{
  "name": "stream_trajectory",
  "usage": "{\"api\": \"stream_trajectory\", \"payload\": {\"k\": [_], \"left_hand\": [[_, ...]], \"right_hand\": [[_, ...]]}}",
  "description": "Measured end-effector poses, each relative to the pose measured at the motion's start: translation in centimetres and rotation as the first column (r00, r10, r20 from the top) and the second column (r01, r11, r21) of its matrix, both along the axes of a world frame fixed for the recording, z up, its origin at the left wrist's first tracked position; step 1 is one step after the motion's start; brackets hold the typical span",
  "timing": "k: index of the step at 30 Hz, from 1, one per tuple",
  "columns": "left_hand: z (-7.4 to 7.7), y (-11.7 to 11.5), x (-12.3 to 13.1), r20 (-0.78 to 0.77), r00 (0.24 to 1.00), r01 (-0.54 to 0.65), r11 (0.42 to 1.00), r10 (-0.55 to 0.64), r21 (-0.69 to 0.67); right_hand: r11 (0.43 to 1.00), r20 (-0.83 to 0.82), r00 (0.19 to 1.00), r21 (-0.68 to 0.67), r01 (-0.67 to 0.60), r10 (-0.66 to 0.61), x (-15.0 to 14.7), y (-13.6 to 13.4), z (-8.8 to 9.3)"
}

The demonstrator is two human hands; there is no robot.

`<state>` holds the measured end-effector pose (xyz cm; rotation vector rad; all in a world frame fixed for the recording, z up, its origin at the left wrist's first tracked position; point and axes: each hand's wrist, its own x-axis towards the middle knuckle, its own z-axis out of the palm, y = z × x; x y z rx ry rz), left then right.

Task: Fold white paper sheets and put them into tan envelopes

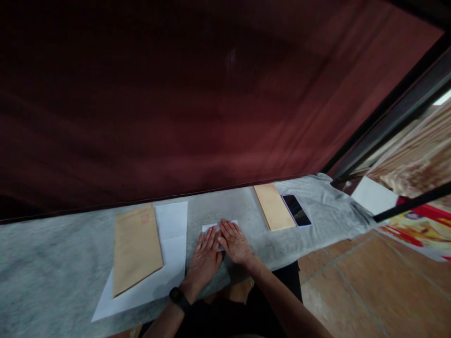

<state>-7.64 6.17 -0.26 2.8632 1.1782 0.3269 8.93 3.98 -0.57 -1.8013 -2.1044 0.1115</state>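
Observation:
A small piece of white paper (207, 227) lies on the grey cloth-covered table (225, 202), mostly hidden under my hands. My left hand (205, 257) rests flat on its left part, fingers stretched out and pointing away from me. Beside it, my right hand (235, 243) presses flat on the paper's right part, its thumb close to the left fingers. Only the paper's far edge and a bit between the hands show, so I cannot tell how it is folded.
To the left, brown envelopes (137, 249) lie on large white sheets (174, 239). Another brown envelope stack (275, 206) and a phone (296, 210) lie to the right. A dark red curtain (211, 117) stands along the table's far edge. A colourful box (419, 227) is at far right.

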Motion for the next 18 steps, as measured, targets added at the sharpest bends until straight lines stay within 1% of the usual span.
{"api": "stream_trajectory", "payload": {"k": [3, 8, 10, 12, 16, 18], "left_hand": [[0.1, -0.1, -0.2, 0.008, 1.000, 0.002, 1.000, -0.002, -0.011], [0.2, 0.0, -0.4, 0.012, 1.000, 0.005, 1.000, -0.005, -0.027], [-0.1, -0.1, 0.2, 0.011, 0.999, -0.034, 0.999, 0.035, -0.026], [-0.4, -0.3, 1.3, 0.026, 0.997, -0.078, 0.997, 0.079, -0.017], [-1.0, -0.6, 3.8, 0.068, 0.991, -0.115, 0.993, 0.113, 0.021], [-1.1, -0.5, 4.2, 0.080, 0.985, -0.154, 0.988, 0.151, 0.032]], "right_hand": [[0.999, 0.047, 0.998, 0.019, 0.036, -0.037, 1.3, -0.5, -0.7], [0.996, 0.088, 0.992, 0.032, 0.088, -0.091, 3.3, -1.2, -0.9], [0.995, 0.094, 0.990, 0.035, 0.097, -0.100, 3.5, -1.3, -0.9], [0.994, 0.100, 0.990, 0.037, 0.100, -0.103, 3.4, -1.4, -0.9], [0.994, 0.109, 0.989, 0.035, 0.099, -0.102, 3.3, -1.4, -0.9], [0.995, 0.109, 0.989, 0.033, 0.099, -0.102, 3.3, -1.4, -0.9]]}}
